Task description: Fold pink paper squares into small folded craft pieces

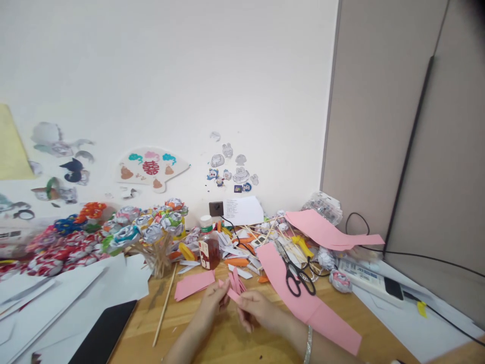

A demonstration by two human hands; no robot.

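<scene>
Between my two hands, low over the wooden table, is a narrow pink paper strip [232, 294]. My left hand [214, 299] pinches its left end, and my right hand [255, 309] grips the other end between thumb and fingers. More folded pink strips [238, 279] show just behind my fingers; whether they are held or lie on the table I cannot tell. Left of them is a flat pink paper piece [194, 284]. To the right, black-handled scissors [297, 275] rest on a long curved pink sheet [322, 316].
A labelled bottle [208, 245] stands behind my hands. A thin wooden stick [165, 306] and a black flat object [104, 333] lie left. Paper flowers [132, 235] on sticks crowd the back left. Paper scraps [237, 253] lie along the wall. A power strip [373, 283] with cables is at right.
</scene>
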